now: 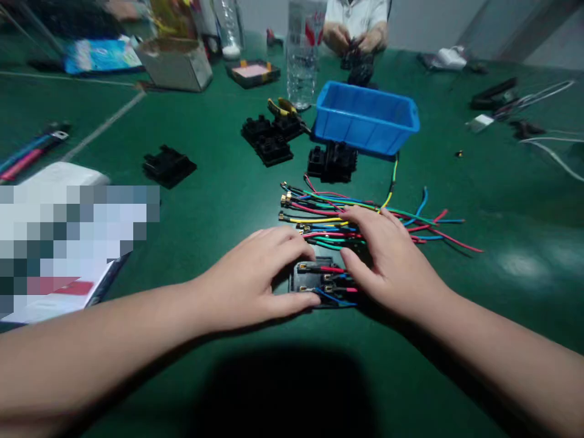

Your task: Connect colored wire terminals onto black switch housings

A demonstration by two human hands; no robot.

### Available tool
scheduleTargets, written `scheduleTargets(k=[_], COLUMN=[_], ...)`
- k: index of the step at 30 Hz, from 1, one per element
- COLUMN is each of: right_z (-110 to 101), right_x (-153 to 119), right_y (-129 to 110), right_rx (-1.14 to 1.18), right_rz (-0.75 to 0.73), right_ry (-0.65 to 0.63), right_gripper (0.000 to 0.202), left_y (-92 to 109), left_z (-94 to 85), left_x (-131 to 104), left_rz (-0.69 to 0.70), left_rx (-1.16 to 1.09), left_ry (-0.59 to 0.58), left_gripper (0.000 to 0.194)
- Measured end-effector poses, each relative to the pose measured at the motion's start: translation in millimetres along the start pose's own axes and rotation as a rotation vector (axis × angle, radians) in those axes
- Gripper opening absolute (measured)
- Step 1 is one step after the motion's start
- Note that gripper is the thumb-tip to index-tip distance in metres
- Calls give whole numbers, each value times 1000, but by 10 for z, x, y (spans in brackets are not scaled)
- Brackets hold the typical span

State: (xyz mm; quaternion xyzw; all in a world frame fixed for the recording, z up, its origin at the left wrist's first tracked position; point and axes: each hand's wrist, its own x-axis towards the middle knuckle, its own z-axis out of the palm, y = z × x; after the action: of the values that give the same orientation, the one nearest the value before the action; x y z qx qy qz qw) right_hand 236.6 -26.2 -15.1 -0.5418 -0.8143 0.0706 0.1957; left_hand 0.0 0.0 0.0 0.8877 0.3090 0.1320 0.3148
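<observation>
Black housing (pixel 314 281) lies flat on the green table (pixel 237 389), centre, between both hands. Red and blue leads (pixel 333 269) with metal terminals lie on it, running right toward the right hand's thumb.

Left hand (pixel 258 280): curved in a C around the housing's left end, thumb at the near edge, forefinger at the far edge. Has hold of it.

Right hand (pixel 390 261): half open, palm down, wide gap between thumb and forefinger, over the loose wires (pixel 319 221). Blurry there, so can't tell if the fingertips touch a wire or just hover.

Loose wires fan out left to right just beyond the housing: red, blue, green, yellow, black, most terminals at the left ends. One yellow-green wire bends up toward the blue bin (pixel 358 131).

Beyond the wires: black block pair (pixel 335 163) just in front of the bin; black block cluster (pixel 271 149) to its left, yellow-handled pliers (pixel 283 108) on top. Single black block (pixel 168 165) sits apart, further left.

Far side: clear bottle (pixel 301 67) left of the bin, carton (pixel 180 68) further left, co-worker's hands (pixel 338 39) on a dark part.
</observation>
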Motion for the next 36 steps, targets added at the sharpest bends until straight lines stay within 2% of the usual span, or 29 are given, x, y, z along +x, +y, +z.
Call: scheduleTargets(k=[7,15,19,25,36], right_z=[-20,34,41,30,5], right_x=[6,-4,6,19,12], right_y=[-32,6,25,19,-2], right_rx=[-9,-60,-84,-74,-33], right_rz=[-14,-19,-1,11,-11], right_ry=[17,35,0,-30,11], right_gripper=[36,50,54,52,43], left_y=[-8,-16,-20,-6,-25], left_z=[14,11,14,10,12], left_x=[-2,9,8,6,4], left_rz=[-1,-3,8,10,15], left_rx=[10,6,4,7,11], left_ry=[0,10,14,21,6], left_gripper=[38,37,37,37,37])
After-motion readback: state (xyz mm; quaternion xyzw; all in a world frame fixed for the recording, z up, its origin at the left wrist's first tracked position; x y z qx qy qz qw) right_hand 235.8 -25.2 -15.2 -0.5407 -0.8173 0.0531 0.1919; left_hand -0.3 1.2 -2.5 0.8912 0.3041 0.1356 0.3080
